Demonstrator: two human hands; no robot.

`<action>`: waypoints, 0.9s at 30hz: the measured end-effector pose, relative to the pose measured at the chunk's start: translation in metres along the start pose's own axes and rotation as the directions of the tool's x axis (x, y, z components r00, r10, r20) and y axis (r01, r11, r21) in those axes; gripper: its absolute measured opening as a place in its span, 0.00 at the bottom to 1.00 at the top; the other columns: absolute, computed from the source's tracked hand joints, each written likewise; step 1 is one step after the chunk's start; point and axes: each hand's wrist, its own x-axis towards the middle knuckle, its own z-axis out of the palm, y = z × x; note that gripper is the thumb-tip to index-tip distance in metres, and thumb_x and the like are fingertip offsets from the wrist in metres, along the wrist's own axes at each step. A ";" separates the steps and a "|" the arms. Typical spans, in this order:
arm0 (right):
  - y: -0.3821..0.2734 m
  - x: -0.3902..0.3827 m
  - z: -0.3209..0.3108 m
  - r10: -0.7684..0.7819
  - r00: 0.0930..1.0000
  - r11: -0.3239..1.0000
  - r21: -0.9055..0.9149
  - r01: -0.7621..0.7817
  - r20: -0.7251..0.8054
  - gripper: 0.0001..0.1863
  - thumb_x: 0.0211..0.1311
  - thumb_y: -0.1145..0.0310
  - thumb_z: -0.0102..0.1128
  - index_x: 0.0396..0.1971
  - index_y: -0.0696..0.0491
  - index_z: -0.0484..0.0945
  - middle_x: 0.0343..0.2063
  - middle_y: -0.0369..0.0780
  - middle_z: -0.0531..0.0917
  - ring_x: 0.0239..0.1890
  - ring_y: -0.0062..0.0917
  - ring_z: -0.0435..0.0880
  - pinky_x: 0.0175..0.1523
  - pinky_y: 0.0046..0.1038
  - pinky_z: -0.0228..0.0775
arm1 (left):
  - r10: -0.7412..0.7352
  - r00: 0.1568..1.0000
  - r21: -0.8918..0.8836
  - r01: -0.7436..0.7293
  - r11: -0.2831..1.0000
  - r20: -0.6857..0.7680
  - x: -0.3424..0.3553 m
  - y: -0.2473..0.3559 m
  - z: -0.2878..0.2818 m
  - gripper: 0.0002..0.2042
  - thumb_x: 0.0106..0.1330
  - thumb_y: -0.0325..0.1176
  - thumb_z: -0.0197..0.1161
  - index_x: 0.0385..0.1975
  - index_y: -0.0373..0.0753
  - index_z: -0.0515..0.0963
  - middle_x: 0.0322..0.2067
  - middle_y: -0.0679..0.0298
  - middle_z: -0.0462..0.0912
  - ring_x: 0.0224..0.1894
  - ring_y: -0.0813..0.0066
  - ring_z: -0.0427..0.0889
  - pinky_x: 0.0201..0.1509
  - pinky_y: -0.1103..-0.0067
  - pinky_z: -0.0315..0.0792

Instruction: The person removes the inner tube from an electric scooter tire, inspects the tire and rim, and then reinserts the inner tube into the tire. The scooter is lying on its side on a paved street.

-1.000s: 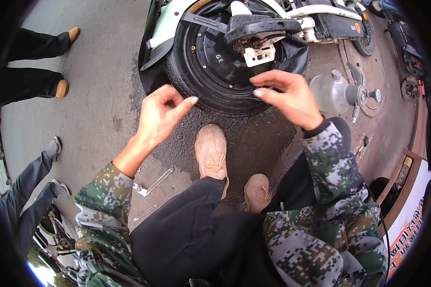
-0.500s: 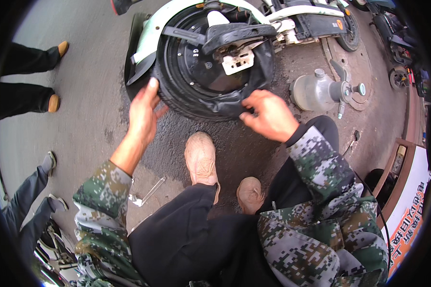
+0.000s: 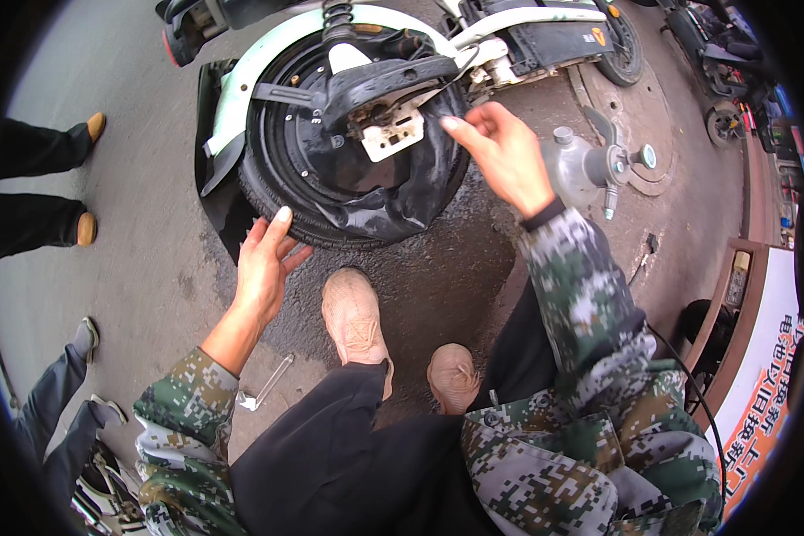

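Note:
A scooter wheel with a black tyre [image 3: 281, 207] lies on its side under a white fender [image 3: 232, 94]. A limp black inner tube [image 3: 393, 213] bulges out along the wheel's near and right side, over part of the hub [image 3: 326, 183]. At the tyre's near left edge, my left hand [image 3: 263, 266] is open, its thumb up against the rubber and its fingers spread. My right hand [image 3: 507, 159] is beside the wheel's right edge, thumb stretched toward the tube and fingers bent apart from it. Nothing shows between them.
A grey translucent bottle with a pump head [image 3: 581, 170] stands right of the wheel. A wrench-like metal tool [image 3: 272, 380] lies by my left forearm. Other people's legs [image 3: 40, 147] show at left. A framed sign board [image 3: 768, 357] leans at lower right, and parked scooters [image 3: 719, 67] stand at upper right.
My right hand has let go of the tube at the wheel's near edge and risen to its right side. My left hand remains by the tyre. The whole view has shifted somewhat.

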 end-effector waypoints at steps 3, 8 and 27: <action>0.019 0.029 0.021 -0.007 0.997 0.997 -0.070 0.013 0.081 0.24 0.69 0.48 0.75 0.43 0.58 0.92 0.38 0.52 0.93 0.46 0.44 0.94 0.54 0.43 0.83 | -0.003 0.997 -0.026 0.005 1.000 0.072 -0.003 0.000 0.003 0.26 0.83 0.47 0.68 0.67 0.34 0.72 0.63 0.59 0.84 0.64 0.64 0.85 0.67 0.64 0.81; 0.030 0.038 0.032 0.023 0.992 0.976 -0.218 0.004 0.123 0.16 0.71 0.55 0.70 0.41 0.54 0.92 0.37 0.52 0.92 0.47 0.50 0.92 0.56 0.48 0.82 | -0.003 0.998 -0.005 0.003 1.000 0.055 -0.003 0.002 0.001 0.25 0.82 0.48 0.68 0.66 0.34 0.75 0.60 0.61 0.86 0.59 0.68 0.88 0.65 0.66 0.82; 0.008 0.074 -0.014 -0.377 0.901 0.879 0.223 0.421 -0.215 0.16 0.74 0.64 0.69 0.53 0.57 0.91 0.46 0.41 0.95 0.48 0.26 0.91 0.59 0.29 0.82 | -0.152 0.982 0.161 0.134 0.978 0.108 -0.007 0.012 -0.003 0.28 0.80 0.54 0.70 0.51 0.30 0.73 0.44 0.46 0.91 0.43 0.63 0.94 0.48 0.74 0.90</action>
